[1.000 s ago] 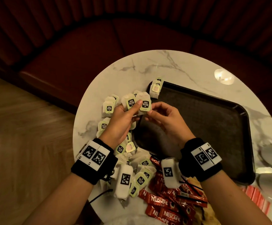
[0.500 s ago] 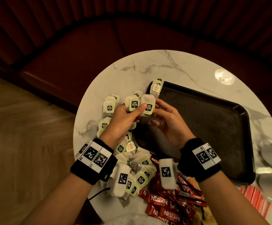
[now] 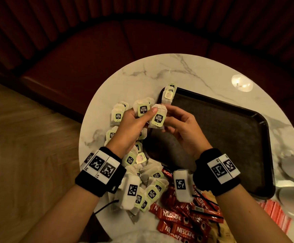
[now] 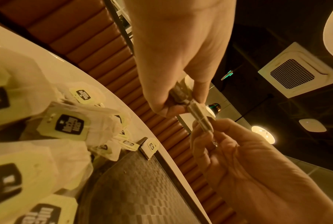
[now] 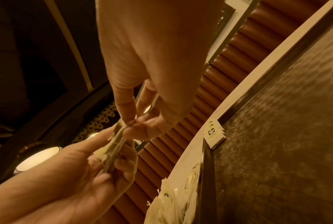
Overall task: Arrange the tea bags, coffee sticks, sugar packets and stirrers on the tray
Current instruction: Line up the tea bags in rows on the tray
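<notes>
Above the near left corner of the tray (image 3: 230, 120), both hands pinch one tea bag (image 3: 158, 118): left hand (image 3: 134, 127) thumb on its upper edge, right hand (image 3: 183, 130) fingertips curled behind; the left also clasps a second tea bag (image 3: 141, 108), further off the tray

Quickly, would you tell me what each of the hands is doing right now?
Left hand: pinching tea bags.
Right hand: gripping the same tea bags.

The head camera looks steeply down over the counter (image 3: 186, 71). Both wrist cameras sit close beneath the hands, facing upward, and share the tray's (image 4: 142, 189) far-left corner.
</notes>
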